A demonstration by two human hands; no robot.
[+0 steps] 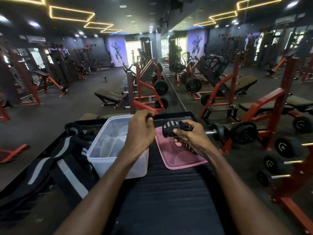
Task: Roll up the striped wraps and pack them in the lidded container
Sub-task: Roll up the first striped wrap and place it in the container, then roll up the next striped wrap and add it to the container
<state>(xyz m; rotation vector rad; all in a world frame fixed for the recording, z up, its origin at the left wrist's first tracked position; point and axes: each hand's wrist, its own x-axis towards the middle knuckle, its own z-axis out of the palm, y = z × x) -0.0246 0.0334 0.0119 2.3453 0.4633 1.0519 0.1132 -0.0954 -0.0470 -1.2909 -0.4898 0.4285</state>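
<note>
1. Nearest to us, our two bare forearms reach out over a dark padded bench whose cover is ribbed in fine cross lines.
2. To our left on the bench lies a heap of unrolled wraps, long black bands with pale grey stripes, limp and woven-looking. We judge that most of the rolling is still ahead.
3. Our right hand curls its fingers round a striped wrap roll, a tight black cylinder with white diagonal stripes, held above the lid. A loose striped end shows under the palm.
4. Our left hand is curled, finger and thumb pinching a dark tail of wrap near its top edge; whether it joins the roll we cannot tell for sure.
5. The pink lid lies flat on the bench, off the box: thin smooth plastic with rounded corners and moulded curves.
6. The clear container stands just left of the lid, a translucent rectangular tub. No wrap shows inside it, so packing seems not yet begun.
7. Beyond, a dumbbell rests by a red rack of black weights.
</note>
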